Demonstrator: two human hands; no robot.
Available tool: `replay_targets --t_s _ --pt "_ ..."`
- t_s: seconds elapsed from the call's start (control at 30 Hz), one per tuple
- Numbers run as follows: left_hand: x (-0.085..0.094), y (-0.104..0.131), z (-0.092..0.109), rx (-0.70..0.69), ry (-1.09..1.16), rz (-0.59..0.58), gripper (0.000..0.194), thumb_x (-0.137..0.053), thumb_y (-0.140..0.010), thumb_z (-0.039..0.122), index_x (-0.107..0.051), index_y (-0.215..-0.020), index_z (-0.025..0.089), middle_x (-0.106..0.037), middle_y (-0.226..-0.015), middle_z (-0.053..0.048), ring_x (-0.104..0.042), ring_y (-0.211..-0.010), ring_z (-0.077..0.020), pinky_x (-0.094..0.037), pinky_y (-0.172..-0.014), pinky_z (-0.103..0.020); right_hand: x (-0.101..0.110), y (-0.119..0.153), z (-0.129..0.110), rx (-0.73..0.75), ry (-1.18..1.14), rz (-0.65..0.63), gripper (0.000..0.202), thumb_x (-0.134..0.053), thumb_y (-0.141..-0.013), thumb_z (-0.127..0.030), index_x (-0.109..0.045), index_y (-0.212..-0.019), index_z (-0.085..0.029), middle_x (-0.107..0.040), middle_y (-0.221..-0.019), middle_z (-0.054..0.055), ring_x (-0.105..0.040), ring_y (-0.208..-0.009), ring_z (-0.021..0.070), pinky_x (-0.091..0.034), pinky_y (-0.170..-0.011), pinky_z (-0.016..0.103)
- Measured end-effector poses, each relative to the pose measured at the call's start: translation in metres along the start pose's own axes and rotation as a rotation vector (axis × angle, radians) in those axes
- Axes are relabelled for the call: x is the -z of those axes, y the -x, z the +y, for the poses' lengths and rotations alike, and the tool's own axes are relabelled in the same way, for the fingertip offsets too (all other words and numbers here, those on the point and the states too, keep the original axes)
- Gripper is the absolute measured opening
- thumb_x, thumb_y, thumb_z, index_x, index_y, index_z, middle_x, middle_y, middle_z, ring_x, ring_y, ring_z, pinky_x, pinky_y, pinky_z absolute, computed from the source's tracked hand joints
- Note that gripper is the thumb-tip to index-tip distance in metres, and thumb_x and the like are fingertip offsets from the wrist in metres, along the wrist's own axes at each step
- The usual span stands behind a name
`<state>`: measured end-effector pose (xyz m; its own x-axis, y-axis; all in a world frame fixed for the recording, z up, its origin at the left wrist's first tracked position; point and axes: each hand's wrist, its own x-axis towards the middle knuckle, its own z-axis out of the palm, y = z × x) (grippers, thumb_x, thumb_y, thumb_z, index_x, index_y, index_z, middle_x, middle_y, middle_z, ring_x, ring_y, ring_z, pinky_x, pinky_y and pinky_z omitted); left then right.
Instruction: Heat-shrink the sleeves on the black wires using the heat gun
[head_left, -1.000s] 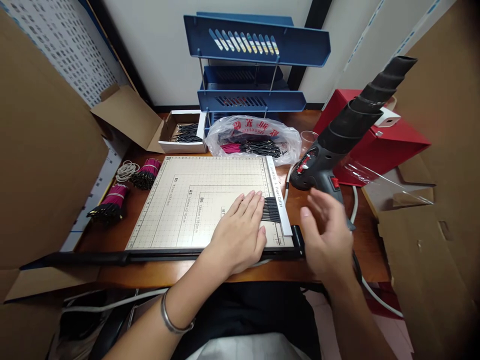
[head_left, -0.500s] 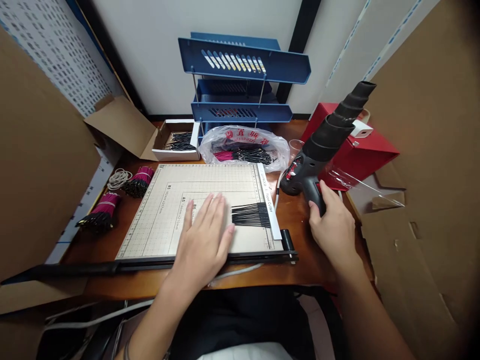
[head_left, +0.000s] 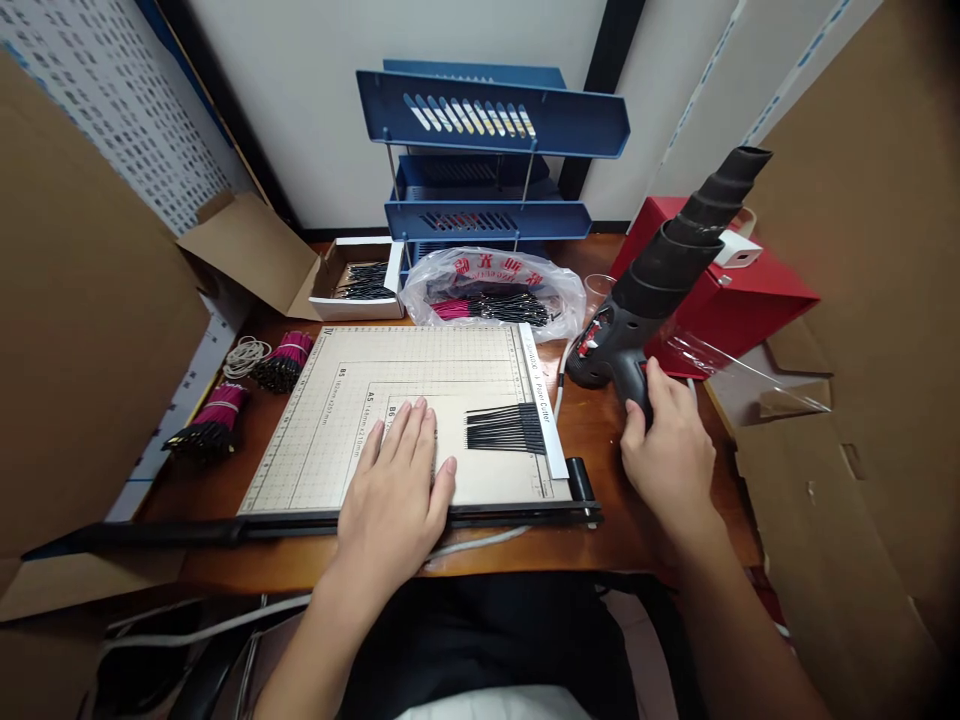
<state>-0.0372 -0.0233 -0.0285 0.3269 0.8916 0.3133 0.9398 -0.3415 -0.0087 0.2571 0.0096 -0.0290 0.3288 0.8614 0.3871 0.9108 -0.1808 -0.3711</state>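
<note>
My left hand point(head_left: 397, 480) lies flat, palm down, on the paper cutter point(head_left: 300, 450), its fingers stretched out and pointing away from me. To the right of its thumb, apart from it, a row of thin black wires point(head_left: 504, 428) lies side by side, their right ends meeting the cutter's white ruler strip point(head_left: 549, 420). On the right, my right hand point(head_left: 667, 450) is wrapped around the handle of a dark heat gun point(head_left: 626, 320). The gun's long stepped nozzle points up and to the right, away from the wires.
Behind the cutter are a plastic bag point(head_left: 566, 300) of pink and black wires, an open box point(head_left: 356, 308) of black wires and blue trays point(head_left: 487, 220). Banded bundles point(head_left: 217, 415) lie left. A red box point(head_left: 765, 310) stands behind the gun. The cutter's black arm point(head_left: 172, 535) runs along the front.
My left hand has slid a little left, away from the wires, leaving a gap. My right hand still holds the heat gun. The whole view has shifted slightly.
</note>
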Motion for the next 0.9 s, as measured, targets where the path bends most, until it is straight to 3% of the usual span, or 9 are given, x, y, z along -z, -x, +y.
replay_targets --t_s 0.13,0.23,0.4,0.53,0.6,0.67,0.7,0.8,0.9 --pt "0.003 -0.003 0.004 0.019 0.086 0.018 0.057 -0.035 -0.105 0.035 -0.042 -0.153 0.005 -0.043 -0.16 -0.017 -0.039 -0.15 -0.0347 -0.032 -0.122 -0.058 0.002 -0.002 -0.003 -0.027 -0.015 -0.04 0.062 -0.043 -0.094 -0.027 -0.042 -0.156 -0.018 -0.057 -0.143 0.018 -0.06 -0.123 0.0382 -0.058 -0.086 0.055" --pt "0.009 -0.011 0.019 -0.021 0.23 0.035 0.052 -0.041 -0.104 0.035 -0.042 -0.151 0.013 -0.04 -0.163 -0.013 -0.032 -0.154 -0.0316 -0.023 -0.126 -0.059 0.004 -0.003 -0.007 -0.062 -0.015 -0.065 0.064 -0.043 -0.094 -0.026 -0.041 -0.156 -0.017 -0.055 -0.144 0.019 -0.06 -0.123 0.0396 -0.057 -0.087 0.057" --pt "0.014 -0.024 0.04 -0.106 0.432 0.01 0.03 -0.05 -0.102 0.033 -0.056 -0.128 0.02 -0.05 -0.157 -0.009 -0.036 -0.152 -0.029 -0.016 -0.127 -0.058 0.006 -0.006 -0.008 -0.078 -0.013 -0.092 0.064 -0.044 -0.092 -0.024 -0.043 -0.156 -0.017 -0.055 -0.143 0.019 -0.06 -0.122 0.0396 -0.057 -0.087 0.058" --pt "0.012 -0.025 0.024 -0.007 0.515 0.093 0.016 -0.055 -0.099 0.032 -0.061 -0.11 0.022 -0.069 -0.129 -0.009 -0.06 -0.123 -0.0282 -0.039 -0.111 -0.053 0.011 -0.007 -0.012 0.002 -0.131 -0.038 0.062 -0.05 -0.091 -0.027 -0.048 -0.151 -0.013 -0.056 -0.141 0.022 -0.056 -0.127 0.0385 -0.049 -0.103 0.061" --pt "0.012 -0.025 0.012 0.099 0.528 0.139 0.013 -0.057 -0.098 0.033 -0.061 -0.094 0.022 -0.072 -0.101 -0.006 -0.063 -0.098 -0.025 -0.047 -0.09 -0.043 0.015 -0.01 -0.02 0.006 -0.348 0.089 0.057 -0.059 -0.089 -0.036 -0.057 -0.141 -0.014 -0.059 -0.137 0.019 -0.056 -0.128 0.0349 -0.045 -0.111 0.058" --pt "0.012 -0.025 0.003 0.201 0.56 0.14 0.021 -0.057 -0.098 0.034 -0.058 -0.081 0.022 -0.066 -0.08 -0.003 -0.059 -0.079 -0.0215 -0.045 -0.075 -0.037 0.018 -0.017 -0.032 -0.127 -0.755 0.177 0.048 -0.065 -0.087 -0.05 -0.067 -0.123 -0.018 -0.065 -0.126 0.014 -0.064 -0.113 0.0268 -0.053 -0.105 0.048" --pt "0.012 -0.026 0.001 0.241 0.582 0.127 0.024 -0.058 -0.097 0.035 -0.057 -0.077 0.022 -0.063 -0.074 -0.001 -0.057 -0.074 -0.0201 -0.044 -0.071 -0.035 0.019 -0.023 -0.038 -0.259 -1.042 0.092 0.05 -0.063 -0.086 -0.06 -0.069 -0.112 -0.018 -0.068 -0.115 0.012 -0.068 -0.099 0.0228 -0.059 -0.094 0.042" --pt "0.011 -0.026 0.001 0.305 0.63 0.076 0.03 -0.06 -0.096 0.039 -0.054 -0.072 0.023 -0.058 -0.068 0.001 -0.055 -0.069 -0.0182 -0.041 -0.068 -0.033 0.018 -0.048 -0.056 -0.584 -1.754 -0.439 0.074 -0.053 -0.08 -0.084 -0.068 -0.105 -0.016 -0.07 -0.109 0.01 -0.067 -0.082 0.0152 -0.063 -0.073 0.029" --pt "0.011 -0.027 0.003 0.33 0.643 0.033 0.032 -0.06 -0.096 0.042 -0.053 -0.072 0.022 -0.059 -0.069 0.002 -0.055 -0.07 -0.018 -0.04 -0.069 -0.033 0.012 -0.071 -0.064 -0.819 -2.312 -0.639 0.079 -0.052 -0.083 -0.082 -0.06 -0.127 -0.017 -0.07 -0.116 0.01 -0.067 -0.08 0.0123 -0.062 -0.064 0.026"
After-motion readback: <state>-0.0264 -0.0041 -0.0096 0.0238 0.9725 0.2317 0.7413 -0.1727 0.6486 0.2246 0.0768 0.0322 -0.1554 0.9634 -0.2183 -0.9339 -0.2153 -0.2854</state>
